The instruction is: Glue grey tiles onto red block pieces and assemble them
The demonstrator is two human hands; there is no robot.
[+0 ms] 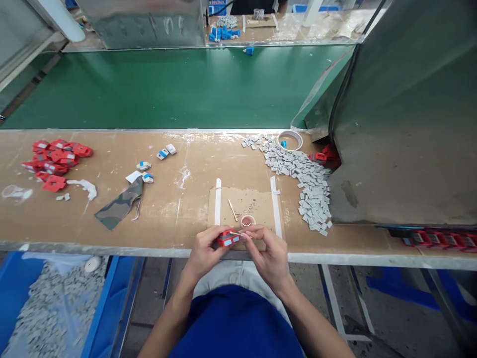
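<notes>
Brown bench (112, 219) by green belt (167, 89): our left hand (203, 251) pinches the red part (228, 239) at the near edge, right hand (266, 253) holds a stick (235, 233) to it — we'd keep the part steady, dab lightly.

Bright, even light, soft shadows — edges bowed

Brown workbench (112, 233) beside green conveyor belt (167, 89), grey metal housing (410, 124)
</notes>
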